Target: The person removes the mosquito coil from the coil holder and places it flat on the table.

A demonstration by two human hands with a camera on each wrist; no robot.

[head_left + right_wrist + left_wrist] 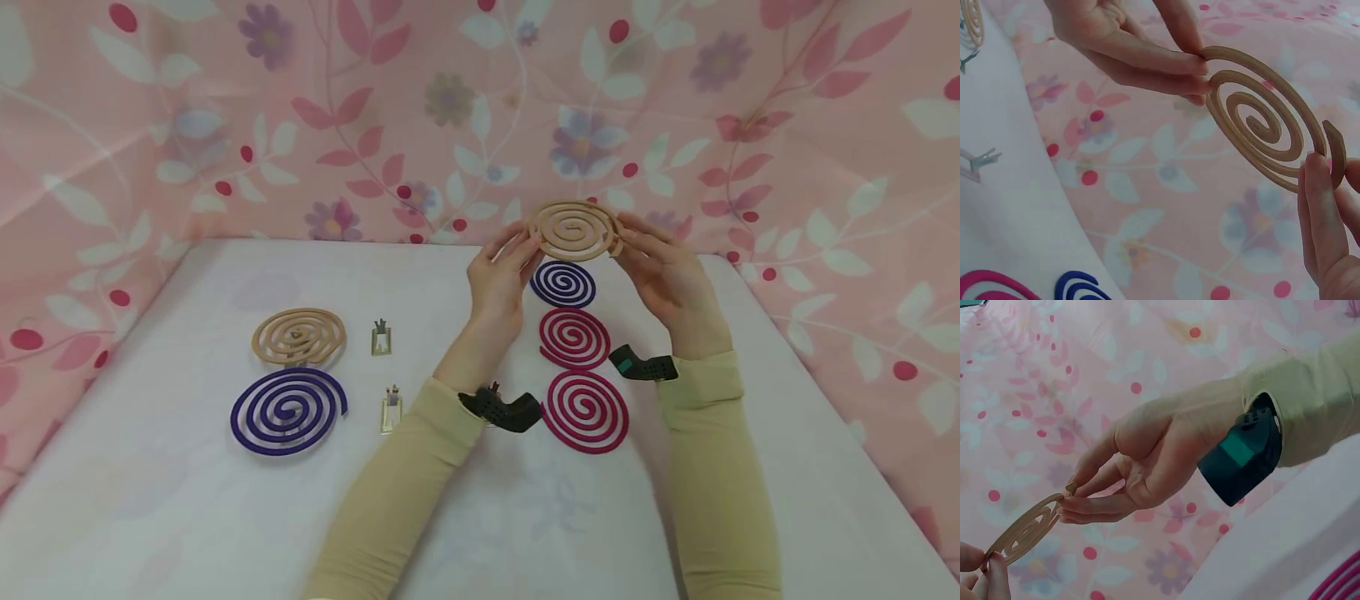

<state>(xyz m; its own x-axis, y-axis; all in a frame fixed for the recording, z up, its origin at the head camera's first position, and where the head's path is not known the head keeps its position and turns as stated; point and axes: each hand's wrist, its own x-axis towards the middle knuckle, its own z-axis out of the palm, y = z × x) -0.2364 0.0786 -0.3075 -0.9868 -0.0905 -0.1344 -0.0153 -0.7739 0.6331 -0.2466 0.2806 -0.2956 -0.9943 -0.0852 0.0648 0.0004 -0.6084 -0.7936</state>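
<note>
Both hands hold a tan spiral coil point(576, 227) point(1019, 520) point(1272, 74) raised over the table's back edge. My left hand point(501, 279) point(1119, 47) pinches its left rim between thumb and fingers; in the left wrist view, only the left fingertips point(996, 575) show. My right hand point(672, 287) point(1157, 450) pinches the opposite rim, by the coil's loose outer end, and its fingers point(1325, 209) press the rim in the right wrist view. The coil is tilted, with its windings lying together in one flat disc.
Below the hands, a dark blue coil point(563, 284) and two magenta coils point(574, 338) point(585, 412) form a column. At left, a tan coil point(298, 336) and a blue coil point(288, 411) sit raised. Small metal stands point(382, 350) point(392, 423) lie between; one is partly behind my left wrist.
</note>
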